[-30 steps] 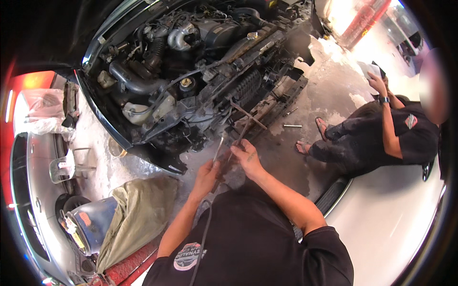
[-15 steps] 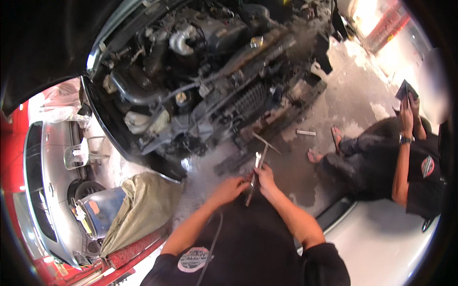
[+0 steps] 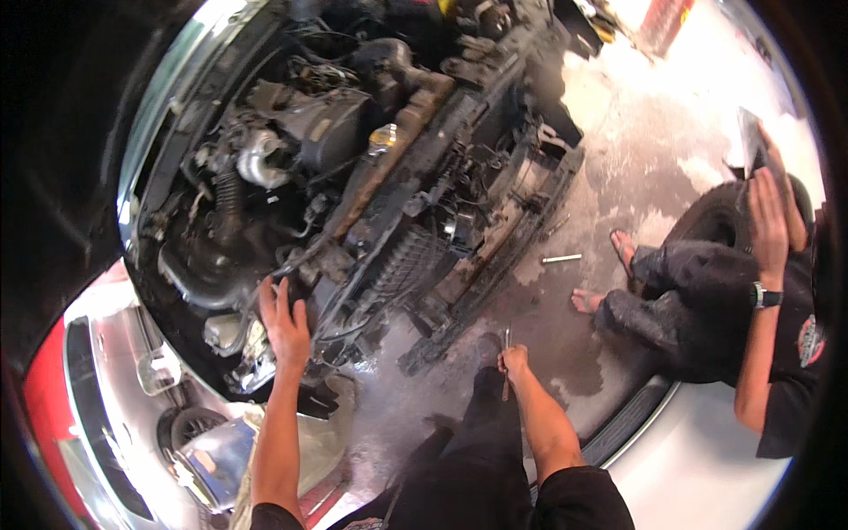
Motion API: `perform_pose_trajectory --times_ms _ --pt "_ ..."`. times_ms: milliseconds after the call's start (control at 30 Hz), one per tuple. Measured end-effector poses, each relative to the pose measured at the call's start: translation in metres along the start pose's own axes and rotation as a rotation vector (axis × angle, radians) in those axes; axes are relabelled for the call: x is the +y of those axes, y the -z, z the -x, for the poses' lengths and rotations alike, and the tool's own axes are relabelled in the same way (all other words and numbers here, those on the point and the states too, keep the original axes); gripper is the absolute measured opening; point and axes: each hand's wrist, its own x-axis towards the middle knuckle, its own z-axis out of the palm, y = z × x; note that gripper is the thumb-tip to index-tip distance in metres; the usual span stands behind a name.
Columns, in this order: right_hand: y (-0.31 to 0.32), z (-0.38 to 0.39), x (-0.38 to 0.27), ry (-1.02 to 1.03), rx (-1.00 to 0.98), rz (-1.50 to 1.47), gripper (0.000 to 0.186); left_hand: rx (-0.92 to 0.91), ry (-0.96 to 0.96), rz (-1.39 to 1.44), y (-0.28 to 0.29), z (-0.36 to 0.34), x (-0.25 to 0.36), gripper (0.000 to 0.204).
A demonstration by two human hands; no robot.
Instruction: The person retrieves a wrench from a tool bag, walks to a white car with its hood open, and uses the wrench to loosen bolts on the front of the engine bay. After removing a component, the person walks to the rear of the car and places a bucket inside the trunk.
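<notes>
My left hand (image 3: pixel 284 325) reaches over the front of the car's open engine bay (image 3: pixel 309 177). Its fingers are spread beside the headlight area, holding nothing; whether they touch the car I cannot tell. Lower and to the right, above the floor, my right hand (image 3: pixel 512 359) is closed around a slim metal wrench (image 3: pixel 506 389) held roughly upright. The wrench sticks out above and below the fist, and the fist hides its middle. No crossbar can be made out on it now.
A metal tool (image 3: pixel 561 259) lies on the stained floor. At right, a person (image 3: pixel 689 283) sits by a tyre (image 3: pixel 711 216), both hands at a dark flat piece (image 3: pixel 753 141). A blue drum (image 3: pixel 216 459) and a silver car (image 3: pixel 124 397) stand at left.
My hands, together on the tools before, are now apart. My left hand has let go and moved up-left to the car's front; my right hand has lowered with the wrench. The view has shifted.
</notes>
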Motion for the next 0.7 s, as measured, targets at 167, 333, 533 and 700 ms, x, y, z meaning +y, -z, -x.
perform_pose_trajectory --times_ms 167,333,533,700 --pt "-0.018 -0.165 0.08 0.26 0.168 0.198 0.011 -0.037 0.053 0.038 -0.031 -0.026 0.01 0.039" --pt "-0.098 -0.236 0.031 0.087 0.149 0.184 0.015 -0.033 0.083 -0.061 -0.042 -0.01 -0.01 0.041" --pt "-0.127 -0.315 -0.013 -0.14 0.106 0.02 0.012 -0.073 0.101 -0.07 -0.054 -0.007 -0.023 0.043" --pt "-0.135 -0.328 -0.044 -0.14 0.186 0.089 0.013 -0.129 0.084 -0.219 -0.051 -0.005 -0.013 0.044"
